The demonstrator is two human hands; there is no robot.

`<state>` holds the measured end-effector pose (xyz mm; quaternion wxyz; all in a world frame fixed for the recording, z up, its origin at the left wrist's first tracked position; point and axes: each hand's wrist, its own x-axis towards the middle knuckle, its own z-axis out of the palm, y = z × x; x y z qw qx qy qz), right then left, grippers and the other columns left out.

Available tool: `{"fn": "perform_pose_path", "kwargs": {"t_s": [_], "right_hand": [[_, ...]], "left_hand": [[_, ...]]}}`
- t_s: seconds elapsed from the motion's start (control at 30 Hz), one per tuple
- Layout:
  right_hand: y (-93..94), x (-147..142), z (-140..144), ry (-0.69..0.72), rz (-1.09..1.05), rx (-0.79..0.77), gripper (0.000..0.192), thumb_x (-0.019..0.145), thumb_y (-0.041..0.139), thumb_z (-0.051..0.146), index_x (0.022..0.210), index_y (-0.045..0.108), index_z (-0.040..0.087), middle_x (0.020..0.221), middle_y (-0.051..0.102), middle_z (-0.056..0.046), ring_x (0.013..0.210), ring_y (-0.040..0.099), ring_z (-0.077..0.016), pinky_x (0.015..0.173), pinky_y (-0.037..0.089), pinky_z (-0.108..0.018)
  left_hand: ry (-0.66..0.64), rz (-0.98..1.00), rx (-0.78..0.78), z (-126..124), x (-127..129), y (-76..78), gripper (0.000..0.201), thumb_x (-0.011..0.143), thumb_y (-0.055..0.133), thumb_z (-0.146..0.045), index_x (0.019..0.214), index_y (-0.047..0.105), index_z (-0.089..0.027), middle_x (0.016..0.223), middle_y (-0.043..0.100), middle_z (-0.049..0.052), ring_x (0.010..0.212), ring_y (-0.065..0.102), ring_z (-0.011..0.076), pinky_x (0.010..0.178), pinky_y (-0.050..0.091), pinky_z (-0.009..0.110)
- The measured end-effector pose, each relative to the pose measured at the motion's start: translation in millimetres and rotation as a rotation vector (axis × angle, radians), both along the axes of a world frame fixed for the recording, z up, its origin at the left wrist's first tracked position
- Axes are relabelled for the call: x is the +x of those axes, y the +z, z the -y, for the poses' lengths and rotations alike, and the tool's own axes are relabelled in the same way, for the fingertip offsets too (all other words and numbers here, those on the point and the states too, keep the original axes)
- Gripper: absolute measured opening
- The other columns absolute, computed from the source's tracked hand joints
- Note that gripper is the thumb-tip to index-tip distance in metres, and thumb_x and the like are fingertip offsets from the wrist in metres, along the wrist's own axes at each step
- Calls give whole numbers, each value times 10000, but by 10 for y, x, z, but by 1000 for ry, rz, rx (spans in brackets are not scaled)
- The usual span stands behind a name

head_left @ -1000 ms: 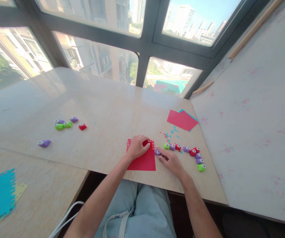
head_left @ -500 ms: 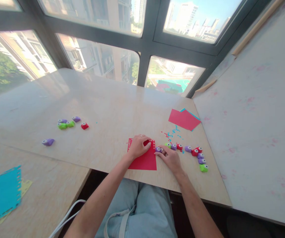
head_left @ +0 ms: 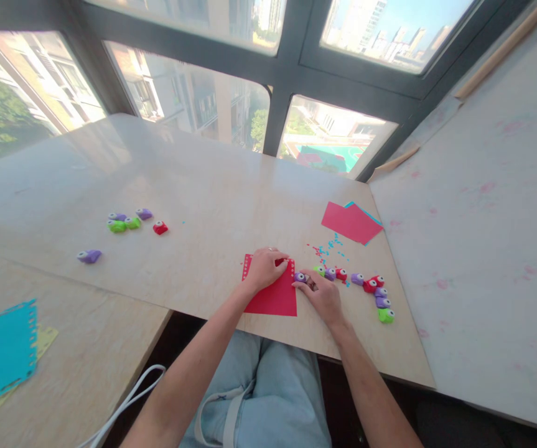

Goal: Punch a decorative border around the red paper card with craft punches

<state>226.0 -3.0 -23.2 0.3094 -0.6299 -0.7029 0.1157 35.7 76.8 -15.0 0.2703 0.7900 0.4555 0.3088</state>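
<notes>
A red sheet of paper [head_left: 272, 298] lies near the table's front edge, small punched holes along its left, top and right margins. My left hand [head_left: 266, 269] rests over its upper part, thumb and fingers closed on it near the top right; the fingertips' exact grip is partly hidden. A small purple craft punch [head_left: 300, 277] sits against the sheet's right edge, gripped between the thumb and fingers of my right hand [head_left: 322, 295]. Just beyond that hand stand a green punch [head_left: 319, 271], another purple punch [head_left: 330, 274] and a red punch [head_left: 341, 274].
More punches [head_left: 382, 302] curve along the right side. Red and blue paper bits [head_left: 331, 247] are scattered below stacked red sheets [head_left: 352, 222]. Several punches [head_left: 117, 226] stand at left, with a lone purple one [head_left: 89, 256]. A blue punched sheet [head_left: 2, 354] lies on the lower-left surface.
The view has shifted slightly. Both hands keep nearly the same places on the red sheet and the purple punch, which stays at the right edge.
</notes>
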Motion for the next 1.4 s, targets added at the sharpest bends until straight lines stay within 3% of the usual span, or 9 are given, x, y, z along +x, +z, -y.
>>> {"fn": "perform_pose_path", "kwargs": {"t_s": [0.67, 0.9, 1.13, 1.4], "right_hand": [[-17, 8, -21, -19, -25, 39, 547, 878, 547, 679, 1067, 729, 200, 732, 704, -40, 616, 633, -197, 637, 501, -319], [-6, -6, -26, -21, -49, 37, 507, 879, 571, 651, 1051, 734, 203, 725, 699, -35, 597, 617, -183, 643, 502, -309], [6, -3, -12, -43, -150, -1, 527, 847, 606, 662, 1019, 737, 181, 683, 669, -20, 556, 573, -162, 599, 483, -293], [15, 12, 0, -65, -236, -49, 472, 846, 621, 623, 991, 733, 188, 694, 665, -17, 553, 552, -153, 584, 475, -289]], "left_hand": [[-4, 102, -157, -85, -5, -27, 207, 856, 625, -187, 1008, 764, -210, 1031, 761, 57, 958, 687, 214, 896, 508, 343], [32, 13, -211, -99, 37, 63, 232, 852, 614, -175, 1027, 765, -189, 1041, 760, 77, 954, 691, 226, 896, 511, 350], [54, -86, -323, -123, 66, 166, 277, 867, 594, -198, 1101, 743, -186, 1060, 755, 71, 982, 682, 200, 891, 497, 285], [10, -159, -384, -187, 87, 222, 254, 824, 597, -168, 999, 777, -206, 953, 765, 61, 877, 685, 199, 834, 500, 286]]}}
